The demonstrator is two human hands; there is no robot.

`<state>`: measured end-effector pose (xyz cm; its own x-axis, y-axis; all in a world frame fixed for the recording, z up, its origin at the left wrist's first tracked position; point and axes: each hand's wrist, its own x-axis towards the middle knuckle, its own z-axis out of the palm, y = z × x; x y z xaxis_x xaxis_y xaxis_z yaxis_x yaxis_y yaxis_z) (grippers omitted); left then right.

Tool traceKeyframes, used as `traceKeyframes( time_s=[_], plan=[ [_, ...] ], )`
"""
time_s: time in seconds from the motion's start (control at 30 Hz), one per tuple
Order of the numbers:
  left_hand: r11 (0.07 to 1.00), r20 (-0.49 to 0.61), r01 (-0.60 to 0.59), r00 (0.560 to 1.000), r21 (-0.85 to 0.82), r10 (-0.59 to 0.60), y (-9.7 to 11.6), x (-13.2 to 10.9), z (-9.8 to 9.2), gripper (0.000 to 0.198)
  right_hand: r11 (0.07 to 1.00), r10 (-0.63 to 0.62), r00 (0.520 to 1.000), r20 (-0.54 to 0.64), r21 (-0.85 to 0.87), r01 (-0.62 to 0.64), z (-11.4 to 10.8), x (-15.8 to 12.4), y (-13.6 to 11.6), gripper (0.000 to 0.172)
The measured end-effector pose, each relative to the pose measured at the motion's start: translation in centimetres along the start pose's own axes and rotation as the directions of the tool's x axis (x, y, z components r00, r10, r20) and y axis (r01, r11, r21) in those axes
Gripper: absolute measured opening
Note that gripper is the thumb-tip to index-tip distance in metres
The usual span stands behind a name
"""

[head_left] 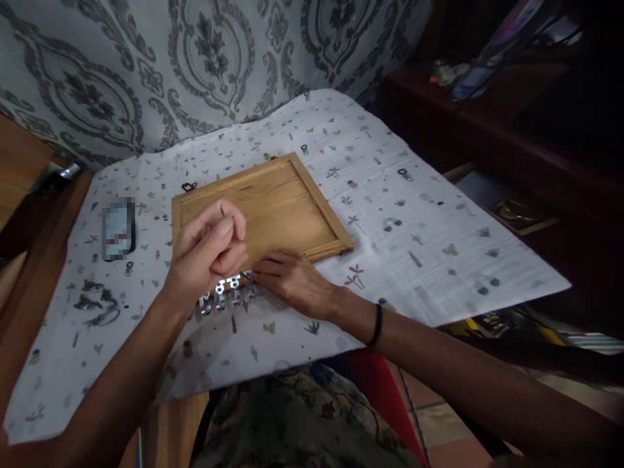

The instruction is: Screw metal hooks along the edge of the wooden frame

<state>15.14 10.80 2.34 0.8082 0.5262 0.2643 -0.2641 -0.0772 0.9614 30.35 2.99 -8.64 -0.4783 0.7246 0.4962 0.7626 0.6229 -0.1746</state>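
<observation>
Clips [227, 294] lie before the frame [277, 208], phone [118, 229] left.

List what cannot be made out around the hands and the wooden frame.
Head view only.
Left hand grip: curled fingers hide whether it holds anything.
Metal clip strip: partly covered by both hands; whether the right hand pinches it is unclear.
Flat object left of the wooden frame: blurred out.
Shelf items, top right: too dark.

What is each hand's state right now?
Left hand: fingers curled shut, contents cannot be told.
Right hand: open, fingertips on the metal clip strip.
</observation>
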Motion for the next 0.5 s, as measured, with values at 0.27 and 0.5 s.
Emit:
traceKeyframes(
  time_s=[0.27,0.5],
  plan=[
    [0.978,-0.577,-0.147,0.791,0.146,0.205,-0.9,-0.9,3.9,0.029,1.000,0.004,1.000,-0.005,-0.015,-0.004,0.0,0.0,-0.1,0.014],
    [0.999,-0.119,-0.012,0.993,-0.036,0.008,-0.4,0.1,0.7,0.037,1.000,-0.004,1.000,0.014,0.015,0.004,-0.3,0.0,0.0,0.013]
  ],
)
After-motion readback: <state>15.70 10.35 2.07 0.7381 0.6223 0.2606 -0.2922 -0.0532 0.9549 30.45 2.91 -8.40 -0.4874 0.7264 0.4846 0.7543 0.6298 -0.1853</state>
